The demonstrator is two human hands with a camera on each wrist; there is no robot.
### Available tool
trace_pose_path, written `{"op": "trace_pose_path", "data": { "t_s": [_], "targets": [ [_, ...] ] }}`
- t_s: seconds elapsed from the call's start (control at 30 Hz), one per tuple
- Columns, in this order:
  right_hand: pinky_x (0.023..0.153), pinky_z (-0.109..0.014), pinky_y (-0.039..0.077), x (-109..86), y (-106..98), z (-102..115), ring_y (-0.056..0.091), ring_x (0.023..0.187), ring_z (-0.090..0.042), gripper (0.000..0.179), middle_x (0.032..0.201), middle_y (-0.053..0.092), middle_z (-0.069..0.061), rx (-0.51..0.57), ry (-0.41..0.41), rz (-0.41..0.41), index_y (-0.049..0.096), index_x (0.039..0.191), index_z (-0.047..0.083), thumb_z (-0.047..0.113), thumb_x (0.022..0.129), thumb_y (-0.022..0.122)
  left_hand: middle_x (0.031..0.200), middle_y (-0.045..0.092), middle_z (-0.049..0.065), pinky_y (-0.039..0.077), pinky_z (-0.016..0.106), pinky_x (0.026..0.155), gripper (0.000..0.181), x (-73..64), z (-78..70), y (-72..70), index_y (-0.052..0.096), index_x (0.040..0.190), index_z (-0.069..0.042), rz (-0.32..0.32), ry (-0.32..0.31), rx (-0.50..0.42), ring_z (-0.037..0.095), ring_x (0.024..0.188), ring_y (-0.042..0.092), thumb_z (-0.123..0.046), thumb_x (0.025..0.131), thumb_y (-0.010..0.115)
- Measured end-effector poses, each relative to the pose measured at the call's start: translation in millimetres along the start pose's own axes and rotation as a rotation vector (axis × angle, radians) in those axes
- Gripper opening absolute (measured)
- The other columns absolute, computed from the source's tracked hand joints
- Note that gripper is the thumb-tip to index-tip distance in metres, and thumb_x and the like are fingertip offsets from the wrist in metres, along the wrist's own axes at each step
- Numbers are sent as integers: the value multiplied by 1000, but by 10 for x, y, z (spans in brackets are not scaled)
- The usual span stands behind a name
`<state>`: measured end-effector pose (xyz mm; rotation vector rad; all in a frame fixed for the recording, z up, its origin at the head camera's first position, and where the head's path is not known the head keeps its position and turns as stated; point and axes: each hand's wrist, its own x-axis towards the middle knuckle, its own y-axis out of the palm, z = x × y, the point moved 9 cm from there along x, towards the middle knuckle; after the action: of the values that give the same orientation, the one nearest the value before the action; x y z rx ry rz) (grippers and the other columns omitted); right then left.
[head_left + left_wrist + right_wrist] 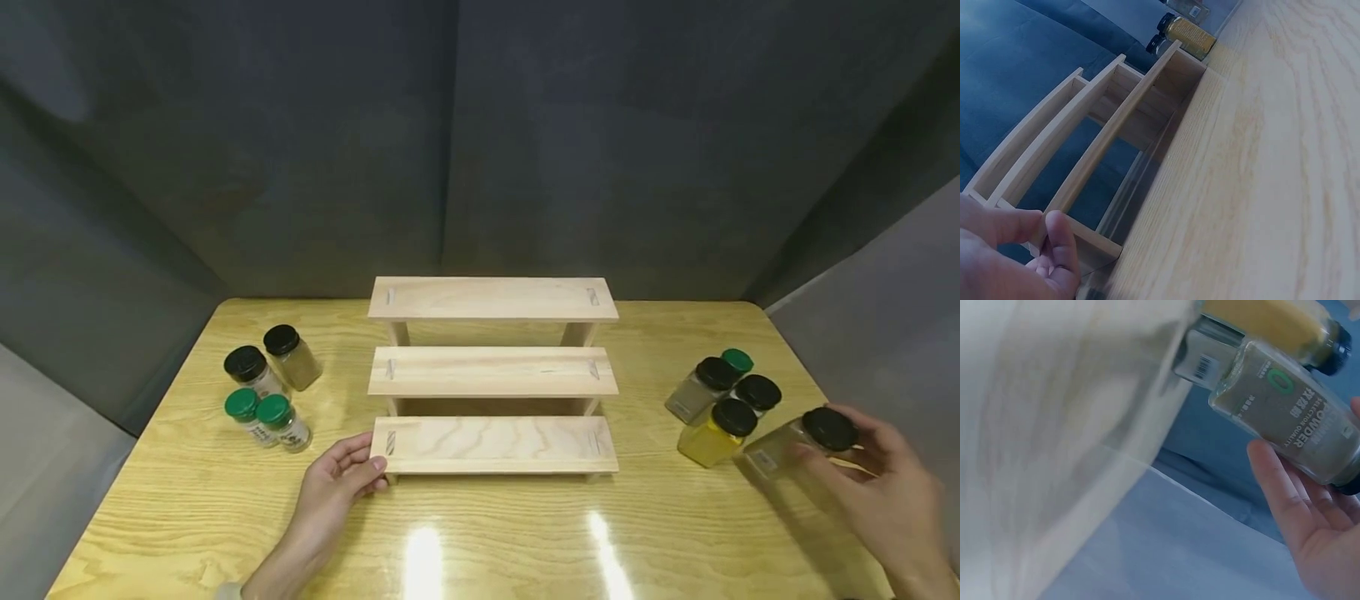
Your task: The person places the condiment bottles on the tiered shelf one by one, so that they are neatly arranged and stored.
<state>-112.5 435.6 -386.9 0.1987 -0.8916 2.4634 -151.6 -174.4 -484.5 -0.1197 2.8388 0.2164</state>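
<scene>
At the far left of my head view, four jars stand close together on the wooden table (pixel 187 517): two black-lidded jars (pixel 299 364) at the back and two green-lidded jars (pixel 294 436) nearer me. To the right of them I have the left hand (pixel 333 483) at the left end of the rack (pixel 495 369), pinching the lowest shelf there, thumb on one side and fingers curled on the other; my left wrist view shows that grip up close. The rack is pale wood, with three shelves rising in steps toward the back, and it stands in the middle of the table before a dark cloth (pixel 315 150).

Right of the rack I see another cluster: a yellow jar (pixel 705 443) with a black lid at the front, two more black-lidded jars behind it, and a green lid (pixel 738 360) at the rear. Just beside these, the spice jar (pixel 780 450) is in the right hand (pixel 885 483), thumb and fingers gripping it near its black lid. Through my right wrist view I read "POWDER" on its label; the powder inside is greyish brown.
</scene>
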Motion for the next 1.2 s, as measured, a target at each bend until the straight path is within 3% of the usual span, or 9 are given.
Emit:
{"op": "trace_pose_path", "data": {
  "t_s": [0.27,0.53,0.8,1.0,1.2],
  "targets": [
    [72,0,47,1,-144,258,59,91,17,69,111,59,35,59,-75,-9,62,144,34,-12,95,76,120,67,15,62,25,78,49,-4,-15,-9,48,151,14,-2,1,-2,16,90,68,7,106,65],
    [77,0,47,47,-182,597,59,96,14,70,116,60,33,43,-180,-22,63,150,20,-17,92,74,120,65,15,61,24,78,51,4,-1,-8,47,153,13,-3,-7,0,16,91,67,5,106,66],
    [81,-2,50,106,-132,989,66,97,10,70,120,68,25,129,-272,52,64,150,10,-23,89,72,119,66,15,62,24,78,50,-9,-3,19,48,151,14,-2,8,-14,16,91,67,7,105,66],
    [82,-2,49,148,-40,1194,65,100,9,70,123,68,23,125,-297,117,63,152,12,-20,91,73,123,66,16,61,24,79,49,1,-4,19,49,151,13,6,13,-9,16,92,67,6,105,66],
    [83,-4,51,174,42,1423,66,103,2,68,125,69,13,115,-323,161,62,152,5,-19,90,76,122,66,15,61,24,78,50,-2,-7,13,48,152,13,18,15,-8,16,91,67,6,106,66]
  ]
}}
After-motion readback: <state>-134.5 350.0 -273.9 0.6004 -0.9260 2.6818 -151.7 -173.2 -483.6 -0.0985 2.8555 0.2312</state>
